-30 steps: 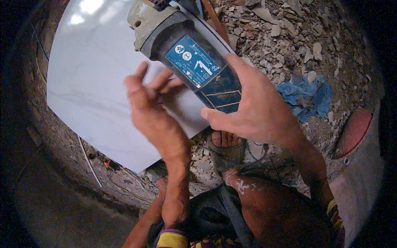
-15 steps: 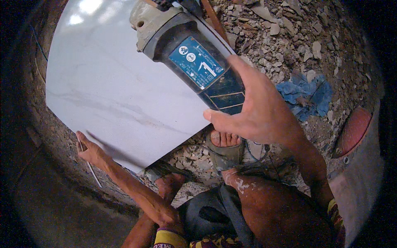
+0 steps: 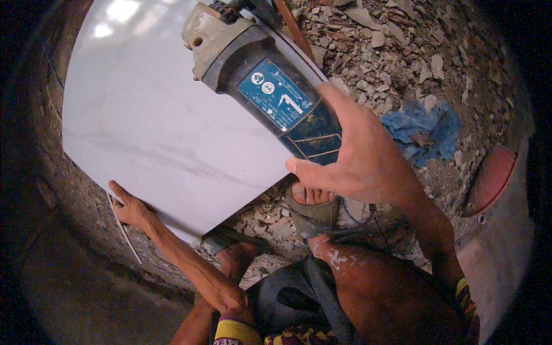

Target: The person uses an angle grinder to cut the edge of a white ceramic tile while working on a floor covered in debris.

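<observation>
My right hand (image 3: 365, 152) is wrapped around the rear body of an angle grinder (image 3: 273, 95), dark blue-green with a grey metal head. The grinder is over the right part of a large white tile (image 3: 149, 121) with faint grey marbling; its disc is hidden. At the tile's near left edge, my left hand (image 3: 131, 208) is closed around a thin white strip (image 3: 131, 244) that hangs down past the fingers. Its upper fingertip reaches the tile's edge. My left fingers are partly hidden, so how firmly they grip is unclear.
Broken rubble (image 3: 356, 52) covers the ground at the far right. A crumpled blue cloth (image 3: 422, 129) lies on it, with a red rounded object (image 3: 491, 179) farther right. My sandalled foot (image 3: 313, 204) is close to the tile's near right edge. A dark cable (image 3: 374, 224) runs near it.
The grinder has shifted slightly right and nearer, along with my right hand. My left hand has turned and moved slightly right against the tile's edge, with the strip still at its fingers.
</observation>
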A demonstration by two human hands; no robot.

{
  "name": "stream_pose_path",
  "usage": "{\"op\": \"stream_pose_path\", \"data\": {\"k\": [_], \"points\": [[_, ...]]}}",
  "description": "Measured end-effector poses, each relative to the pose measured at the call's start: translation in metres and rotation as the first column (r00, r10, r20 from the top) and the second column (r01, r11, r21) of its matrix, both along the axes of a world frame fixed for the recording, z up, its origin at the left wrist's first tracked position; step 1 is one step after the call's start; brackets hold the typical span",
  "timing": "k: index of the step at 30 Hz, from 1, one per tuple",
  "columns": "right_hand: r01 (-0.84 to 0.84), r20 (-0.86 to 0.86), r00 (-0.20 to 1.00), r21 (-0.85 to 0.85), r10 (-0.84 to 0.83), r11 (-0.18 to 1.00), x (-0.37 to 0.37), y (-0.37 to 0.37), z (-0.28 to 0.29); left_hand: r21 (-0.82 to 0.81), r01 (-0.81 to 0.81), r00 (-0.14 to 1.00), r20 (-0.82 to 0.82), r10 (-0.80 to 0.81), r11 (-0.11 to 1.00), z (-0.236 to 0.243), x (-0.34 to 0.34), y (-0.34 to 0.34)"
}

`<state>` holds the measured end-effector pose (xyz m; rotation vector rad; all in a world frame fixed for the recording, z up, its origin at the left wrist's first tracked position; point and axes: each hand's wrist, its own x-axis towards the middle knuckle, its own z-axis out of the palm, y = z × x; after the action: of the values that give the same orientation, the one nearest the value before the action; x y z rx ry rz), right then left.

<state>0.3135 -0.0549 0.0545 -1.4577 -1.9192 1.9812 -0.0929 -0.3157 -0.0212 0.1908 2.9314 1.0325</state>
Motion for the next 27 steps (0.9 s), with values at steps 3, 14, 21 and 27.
{"op": "stream_pose_path", "data": {"k": [3, 14, 21, 27], "points": [[-0.008, 0.018, 1.000, 0.001, 0.008, 1.000, 0.002, 0.000, 0.001, -0.027, -0.038, 0.999, 0.002, 0.038, 0.999, -0.002, -0.002, -0.001], [-0.022, 0.069, 0.997, -0.062, 0.026, 0.998, 0.000, -0.001, 0.006, -0.075, -0.073, 0.996, -0.058, 0.069, 0.994, -0.009, -0.014, -0.013], [0.012, 0.029, 1.000, -0.044, -0.010, 0.999, 0.003, -0.003, 0.008, -0.063, -0.093, 0.994, -0.060, 0.090, 0.994, -0.002, -0.009, -0.005], [-0.022, 0.046, 0.999, -0.001, 0.022, 1.000, 0.004, -0.005, 0.005, -0.031, -0.058, 0.997, -0.054, 0.057, 0.998, -0.009, -0.022, -0.017]]}}
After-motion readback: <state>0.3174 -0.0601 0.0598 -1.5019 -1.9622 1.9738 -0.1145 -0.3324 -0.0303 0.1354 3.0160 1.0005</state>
